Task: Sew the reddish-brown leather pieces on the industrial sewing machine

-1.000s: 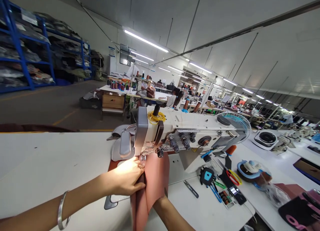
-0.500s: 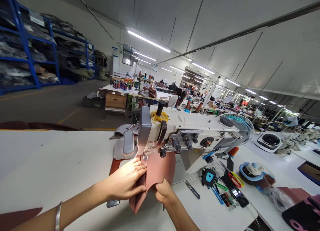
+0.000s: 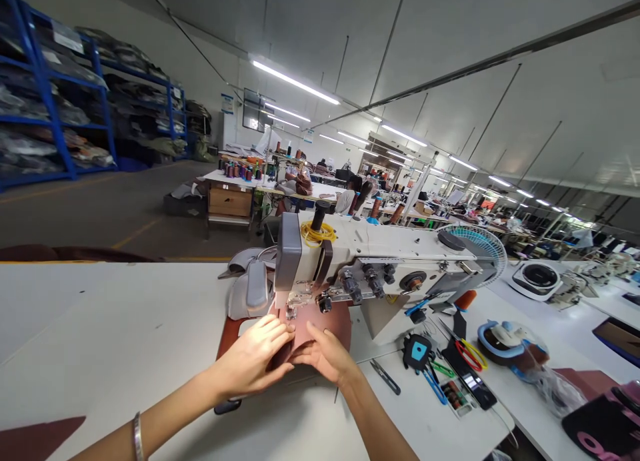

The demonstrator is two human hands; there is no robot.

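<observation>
Your table (image 3: 125,328) carries the sewing machine (image 3: 370,261); the leather (image 3: 336,316) now lies flat under its needle, no longer hanging off the edge. Your left hand (image 3: 255,358) and right hand (image 3: 323,353) have closed together, fingers pressing it down.

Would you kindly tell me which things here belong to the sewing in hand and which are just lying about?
In use: left hand, right hand, reddish-brown piece, sewing machine.

Lying about: thread snips, phone, fan, grey pieces.
</observation>
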